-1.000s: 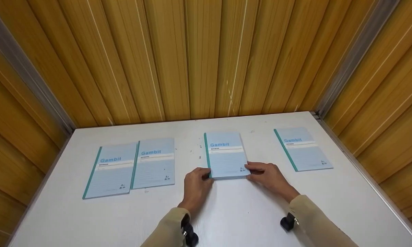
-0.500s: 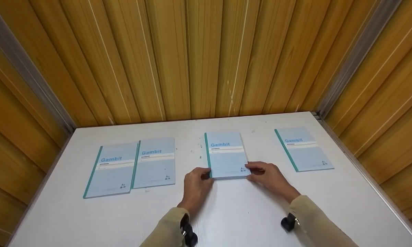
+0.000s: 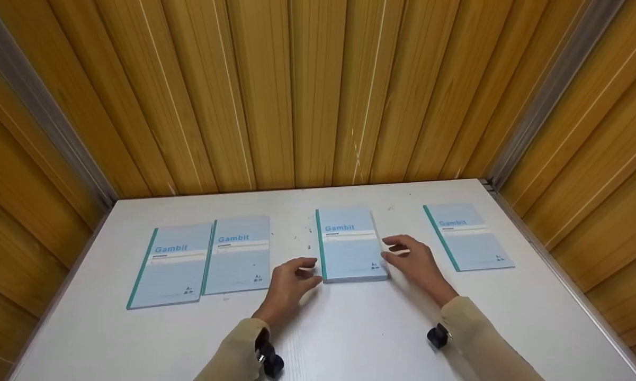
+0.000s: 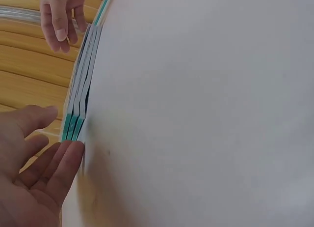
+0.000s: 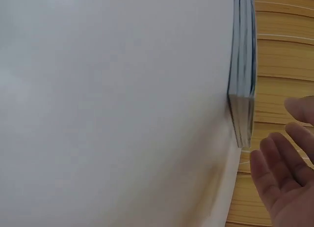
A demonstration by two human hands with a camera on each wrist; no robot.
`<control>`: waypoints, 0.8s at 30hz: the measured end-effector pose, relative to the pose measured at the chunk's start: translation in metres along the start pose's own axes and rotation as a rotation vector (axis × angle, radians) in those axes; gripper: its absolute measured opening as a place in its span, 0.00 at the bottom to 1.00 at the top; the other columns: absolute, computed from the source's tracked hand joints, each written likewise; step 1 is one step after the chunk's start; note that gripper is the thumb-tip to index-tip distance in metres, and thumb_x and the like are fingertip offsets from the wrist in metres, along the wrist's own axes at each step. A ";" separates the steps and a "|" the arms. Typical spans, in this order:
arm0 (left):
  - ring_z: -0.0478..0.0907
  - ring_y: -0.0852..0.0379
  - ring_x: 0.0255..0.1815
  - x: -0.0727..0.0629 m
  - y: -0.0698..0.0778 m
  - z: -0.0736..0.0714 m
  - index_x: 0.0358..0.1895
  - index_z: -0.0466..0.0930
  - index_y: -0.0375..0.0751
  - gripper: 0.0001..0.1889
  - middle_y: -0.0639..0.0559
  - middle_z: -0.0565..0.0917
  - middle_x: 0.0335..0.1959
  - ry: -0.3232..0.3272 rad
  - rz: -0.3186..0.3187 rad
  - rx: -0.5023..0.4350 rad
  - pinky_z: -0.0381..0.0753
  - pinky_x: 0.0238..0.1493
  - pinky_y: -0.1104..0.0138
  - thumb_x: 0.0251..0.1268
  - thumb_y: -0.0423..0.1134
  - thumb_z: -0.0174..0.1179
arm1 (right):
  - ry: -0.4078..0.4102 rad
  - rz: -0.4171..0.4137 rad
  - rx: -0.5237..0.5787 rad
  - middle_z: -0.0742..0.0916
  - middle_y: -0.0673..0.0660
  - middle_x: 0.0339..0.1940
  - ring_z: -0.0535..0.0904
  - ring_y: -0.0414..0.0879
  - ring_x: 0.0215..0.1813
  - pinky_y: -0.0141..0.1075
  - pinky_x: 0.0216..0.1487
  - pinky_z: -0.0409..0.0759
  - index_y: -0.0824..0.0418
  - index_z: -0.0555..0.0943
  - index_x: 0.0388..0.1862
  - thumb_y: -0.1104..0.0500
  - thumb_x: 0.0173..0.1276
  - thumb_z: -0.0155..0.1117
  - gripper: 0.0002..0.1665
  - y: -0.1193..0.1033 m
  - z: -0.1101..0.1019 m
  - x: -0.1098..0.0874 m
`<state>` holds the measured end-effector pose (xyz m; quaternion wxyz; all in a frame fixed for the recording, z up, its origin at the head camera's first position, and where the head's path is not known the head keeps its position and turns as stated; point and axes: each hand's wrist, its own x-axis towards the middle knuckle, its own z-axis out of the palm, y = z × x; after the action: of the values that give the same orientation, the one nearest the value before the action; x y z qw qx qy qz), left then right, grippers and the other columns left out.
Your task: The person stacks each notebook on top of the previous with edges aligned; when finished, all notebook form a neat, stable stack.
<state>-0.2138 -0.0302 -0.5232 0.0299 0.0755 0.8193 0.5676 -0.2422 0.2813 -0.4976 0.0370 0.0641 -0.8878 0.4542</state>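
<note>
So your left hand (image 3: 291, 286) is relaxed, fingers gently curved with nothing in them, just beside the green spine (image 3: 321, 246) of the notebook stack (image 3: 352, 243), down at its near corner. Can't really tell if a fingertip is brushing it. Your right hand (image 3: 413, 262) is loose too, gripping nothing, next to the opposite long edge, and your right wrist view shows a small gap between those fingers and the stack.

The stack itself lies flat on the white table (image 3: 349, 333), between your two hands, pale blue "Gambit" cover facing up. Your left wrist view shows three green spine ends piled up there, edges slightly uneven.

Nearer you than the stack, you've got your beige left sleeve (image 3: 238, 352) and right sleeve (image 3: 487, 338), each with a black gadget (image 3: 270, 360) at the wrist. Left of the stack, there's an inner notebook (image 3: 237, 254) with an outer notebook (image 3: 170, 267) right alongside, both flat, same cover. Well off to the right of the stack is a lone notebook (image 3: 468, 238), a bit slanted. Beyond the stack stand yellow-brown wall panels (image 3: 318, 95).
</note>
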 end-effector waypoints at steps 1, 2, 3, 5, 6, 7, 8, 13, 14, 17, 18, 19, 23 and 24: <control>0.84 0.51 0.55 -0.001 -0.001 -0.006 0.65 0.84 0.39 0.22 0.45 0.85 0.61 -0.008 0.000 -0.001 0.84 0.59 0.56 0.69 0.33 0.73 | 0.025 -0.009 0.005 0.87 0.59 0.59 0.83 0.54 0.59 0.48 0.62 0.82 0.64 0.84 0.63 0.63 0.72 0.74 0.22 -0.003 0.001 0.001; 0.83 0.50 0.57 -0.002 -0.001 -0.011 0.66 0.83 0.40 0.23 0.45 0.85 0.62 -0.011 -0.002 -0.002 0.84 0.60 0.56 0.70 0.34 0.72 | 0.043 -0.019 0.010 0.87 0.59 0.59 0.83 0.54 0.59 0.47 0.62 0.82 0.63 0.84 0.63 0.63 0.72 0.74 0.22 -0.006 0.001 0.002; 0.83 0.49 0.58 -0.002 -0.001 -0.017 0.67 0.83 0.40 0.23 0.45 0.84 0.63 -0.007 -0.001 -0.001 0.83 0.60 0.55 0.70 0.35 0.72 | 0.054 -0.030 0.014 0.87 0.59 0.59 0.83 0.53 0.59 0.47 0.61 0.82 0.63 0.84 0.63 0.63 0.72 0.74 0.22 -0.009 0.002 0.004; 0.82 0.48 0.60 -0.003 -0.001 -0.029 0.68 0.82 0.41 0.23 0.45 0.83 0.64 0.013 -0.005 0.008 0.83 0.61 0.54 0.72 0.37 0.71 | 0.061 -0.052 0.031 0.88 0.58 0.59 0.83 0.53 0.59 0.46 0.61 0.83 0.63 0.84 0.63 0.63 0.71 0.75 0.22 -0.016 0.005 0.006; 0.82 0.48 0.60 -0.004 -0.002 -0.036 0.68 0.82 0.42 0.23 0.45 0.83 0.64 0.028 -0.003 0.016 0.83 0.61 0.54 0.72 0.38 0.71 | 0.056 -0.059 0.038 0.88 0.58 0.59 0.83 0.52 0.59 0.46 0.61 0.83 0.62 0.84 0.63 0.63 0.71 0.75 0.22 -0.019 0.007 0.008; 0.82 0.48 0.60 -0.005 -0.002 -0.042 0.68 0.82 0.42 0.23 0.46 0.83 0.64 0.047 -0.004 0.031 0.83 0.61 0.54 0.72 0.38 0.70 | 0.049 -0.065 0.048 0.88 0.58 0.59 0.84 0.52 0.59 0.45 0.61 0.83 0.62 0.84 0.63 0.62 0.71 0.75 0.23 -0.022 0.010 0.009; 0.82 0.47 0.61 -0.005 -0.002 -0.049 0.68 0.82 0.42 0.23 0.46 0.84 0.64 0.065 -0.004 0.047 0.83 0.61 0.54 0.72 0.38 0.70 | 0.041 -0.071 0.059 0.87 0.58 0.59 0.84 0.52 0.59 0.45 0.62 0.83 0.62 0.84 0.64 0.62 0.71 0.75 0.23 -0.025 0.013 0.010; 0.82 0.47 0.61 -0.005 -0.001 -0.082 0.66 0.83 0.41 0.22 0.47 0.84 0.63 0.140 0.004 0.135 0.83 0.62 0.53 0.71 0.36 0.72 | 0.022 -0.070 0.102 0.87 0.56 0.60 0.83 0.50 0.59 0.44 0.63 0.82 0.62 0.83 0.65 0.61 0.72 0.75 0.24 -0.038 0.033 0.015; 0.82 0.46 0.61 -0.004 -0.001 -0.087 0.66 0.83 0.41 0.22 0.47 0.84 0.63 0.150 0.003 0.146 0.82 0.62 0.53 0.70 0.36 0.72 | 0.022 -0.072 0.109 0.87 0.55 0.60 0.84 0.50 0.59 0.45 0.63 0.82 0.63 0.83 0.65 0.61 0.72 0.75 0.24 -0.041 0.036 0.016; 0.82 0.45 0.62 -0.002 -0.001 -0.101 0.65 0.84 0.40 0.22 0.46 0.84 0.64 0.180 0.002 0.176 0.82 0.63 0.52 0.70 0.36 0.72 | 0.028 -0.089 0.132 0.88 0.54 0.58 0.84 0.50 0.58 0.45 0.62 0.83 0.63 0.84 0.64 0.61 0.72 0.75 0.23 -0.047 0.046 0.020; 0.82 0.45 0.62 -0.001 -0.002 -0.105 0.65 0.84 0.40 0.22 0.45 0.84 0.64 0.188 0.003 0.180 0.82 0.63 0.51 0.70 0.36 0.72 | 0.025 -0.095 0.140 0.88 0.54 0.58 0.84 0.50 0.58 0.45 0.61 0.83 0.64 0.84 0.63 0.61 0.72 0.75 0.23 -0.050 0.049 0.022; 0.82 0.44 0.63 -0.001 -0.003 -0.109 0.65 0.84 0.39 0.21 0.44 0.83 0.64 0.199 0.006 0.188 0.82 0.63 0.51 0.71 0.36 0.71 | 0.019 -0.102 0.148 0.88 0.55 0.58 0.84 0.50 0.57 0.45 0.61 0.83 0.64 0.84 0.63 0.61 0.72 0.75 0.23 -0.052 0.052 0.024; 0.81 0.40 0.64 -0.001 -0.009 -0.124 0.66 0.82 0.37 0.22 0.41 0.81 0.67 0.224 -0.017 0.190 0.81 0.63 0.49 0.72 0.34 0.70 | -0.001 -0.122 0.175 0.88 0.57 0.58 0.85 0.51 0.57 0.44 0.60 0.84 0.64 0.84 0.63 0.61 0.72 0.74 0.22 -0.061 0.067 0.031; 0.80 0.40 0.65 -0.003 -0.011 -0.127 0.67 0.82 0.38 0.22 0.41 0.80 0.68 0.226 -0.029 0.186 0.81 0.64 0.49 0.72 0.35 0.69 | -0.011 -0.120 0.184 0.88 0.57 0.58 0.84 0.51 0.57 0.44 0.60 0.84 0.64 0.84 0.63 0.61 0.72 0.74 0.22 -0.063 0.070 0.032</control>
<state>-0.2290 -0.1519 -0.4883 -0.0614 0.0019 0.8676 0.4934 -0.2648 0.1853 -0.4845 0.0530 0.1228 -0.8371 0.5305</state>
